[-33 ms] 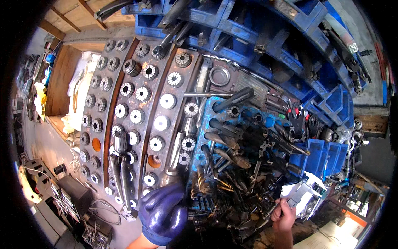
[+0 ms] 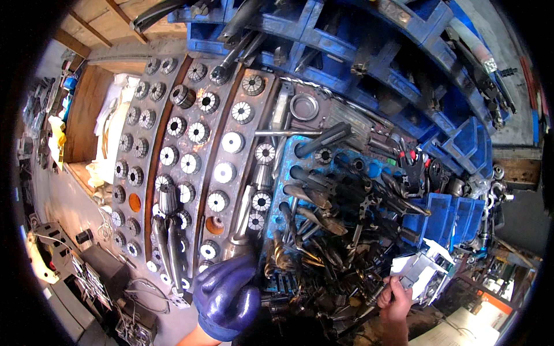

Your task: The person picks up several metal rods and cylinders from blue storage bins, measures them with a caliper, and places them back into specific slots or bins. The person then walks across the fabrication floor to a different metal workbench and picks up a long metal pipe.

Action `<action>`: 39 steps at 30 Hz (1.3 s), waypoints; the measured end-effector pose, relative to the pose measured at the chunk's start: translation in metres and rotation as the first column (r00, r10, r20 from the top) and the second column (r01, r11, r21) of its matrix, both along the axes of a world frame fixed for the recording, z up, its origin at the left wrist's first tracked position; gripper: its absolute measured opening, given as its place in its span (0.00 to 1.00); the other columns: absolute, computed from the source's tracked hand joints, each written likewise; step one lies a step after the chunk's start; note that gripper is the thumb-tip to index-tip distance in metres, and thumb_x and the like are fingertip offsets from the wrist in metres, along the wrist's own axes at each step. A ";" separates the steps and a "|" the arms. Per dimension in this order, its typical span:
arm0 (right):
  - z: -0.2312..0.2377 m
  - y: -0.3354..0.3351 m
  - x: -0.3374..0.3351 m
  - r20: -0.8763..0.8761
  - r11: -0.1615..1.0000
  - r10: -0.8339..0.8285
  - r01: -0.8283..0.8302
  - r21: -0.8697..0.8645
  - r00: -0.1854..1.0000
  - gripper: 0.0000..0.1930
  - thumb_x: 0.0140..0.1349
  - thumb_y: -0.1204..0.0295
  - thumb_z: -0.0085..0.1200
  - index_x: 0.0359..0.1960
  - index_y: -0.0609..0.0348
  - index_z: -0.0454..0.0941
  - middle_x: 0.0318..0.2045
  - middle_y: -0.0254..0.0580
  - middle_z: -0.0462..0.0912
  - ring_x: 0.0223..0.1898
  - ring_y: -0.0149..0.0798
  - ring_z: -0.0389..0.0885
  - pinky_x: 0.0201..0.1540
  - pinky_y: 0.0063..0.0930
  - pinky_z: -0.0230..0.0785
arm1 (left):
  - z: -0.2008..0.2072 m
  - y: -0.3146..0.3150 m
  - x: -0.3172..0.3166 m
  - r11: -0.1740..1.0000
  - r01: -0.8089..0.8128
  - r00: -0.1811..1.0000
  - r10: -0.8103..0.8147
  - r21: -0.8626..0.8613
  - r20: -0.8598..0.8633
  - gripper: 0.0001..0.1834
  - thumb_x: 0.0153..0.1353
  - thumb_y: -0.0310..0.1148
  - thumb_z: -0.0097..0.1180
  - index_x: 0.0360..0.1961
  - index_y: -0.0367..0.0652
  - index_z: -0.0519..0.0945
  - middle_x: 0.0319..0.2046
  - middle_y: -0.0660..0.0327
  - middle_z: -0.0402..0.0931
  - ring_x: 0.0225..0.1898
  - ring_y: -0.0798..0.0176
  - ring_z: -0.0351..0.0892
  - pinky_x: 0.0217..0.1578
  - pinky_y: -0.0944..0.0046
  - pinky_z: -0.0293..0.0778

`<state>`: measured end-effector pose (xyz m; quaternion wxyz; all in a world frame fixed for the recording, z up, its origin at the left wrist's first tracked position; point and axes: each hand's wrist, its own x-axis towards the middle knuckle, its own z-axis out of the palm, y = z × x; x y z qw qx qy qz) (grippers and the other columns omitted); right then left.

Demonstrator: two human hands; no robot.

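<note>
My left hand (image 2: 228,297), in a shiny purple-blue glove, is closed with its fingers curled at the lower middle. From its upper side rises a metal tool with a flared round base and a narrow shaft (image 2: 238,245); the glove hides its lower end. Just left of the glove, a pair of long curved metal prongs (image 2: 167,251) lies over the collet rack (image 2: 199,153). My bare right hand (image 2: 395,297) pinches a small flat grey piece (image 2: 411,280) between thumb and fingers. Behind that piece are white papers or packets (image 2: 430,265); its exact kind is unclear.
Many slotted round collets sit in the steel rack's holes. A blue holder block (image 2: 284,190) bristles with drill bits and end mills (image 2: 323,219). Blue bins (image 2: 346,81) line the back, smaller blue trays (image 2: 438,216) the right. Loose cutters are heaped between my hands.
</note>
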<state>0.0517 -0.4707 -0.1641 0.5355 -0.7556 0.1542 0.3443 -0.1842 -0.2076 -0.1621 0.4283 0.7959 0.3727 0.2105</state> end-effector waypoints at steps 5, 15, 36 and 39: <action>0.006 0.009 -0.002 -0.016 1.000 -0.009 0.009 0.025 1.000 0.12 0.66 0.65 0.51 0.32 0.63 0.73 0.09 0.31 0.62 0.07 0.26 0.53 0.11 0.23 0.42 | 0.009 0.011 0.011 0.997 0.023 1.000 -0.024 0.074 0.012 0.19 0.39 0.21 0.61 0.37 0.35 0.79 0.36 0.45 0.81 0.35 0.45 0.82 0.37 0.53 0.78; 0.005 0.005 0.002 -0.037 0.999 -0.016 0.017 0.032 0.999 0.11 0.66 0.67 0.51 0.33 0.63 0.73 0.09 0.32 0.62 0.07 0.27 0.54 0.11 0.24 0.42 | -0.004 0.000 0.004 0.996 0.000 1.000 0.002 0.086 -0.029 0.17 0.43 0.20 0.56 0.38 0.37 0.78 0.38 0.48 0.80 0.39 0.45 0.80 0.44 0.52 0.73; 0.005 0.005 0.003 -0.062 0.998 -0.008 0.012 0.065 0.998 0.10 0.66 0.68 0.51 0.33 0.63 0.73 0.10 0.31 0.63 0.08 0.25 0.55 0.11 0.21 0.43 | 0.032 0.023 0.006 0.976 0.217 0.973 -0.219 -0.031 -0.072 0.18 0.47 0.25 0.60 0.42 0.32 0.78 0.40 0.43 0.79 0.40 0.41 0.81 0.42 0.52 0.77; 0.007 0.005 0.001 -0.057 0.998 -0.001 0.005 0.063 0.998 0.10 0.66 0.67 0.50 0.33 0.64 0.73 0.09 0.31 0.62 0.08 0.25 0.54 0.11 0.22 0.42 | 0.046 0.052 0.001 0.934 0.322 0.947 -0.321 -0.151 0.036 0.17 0.51 0.25 0.59 0.44 0.31 0.77 0.38 0.41 0.80 0.38 0.43 0.83 0.41 0.54 0.78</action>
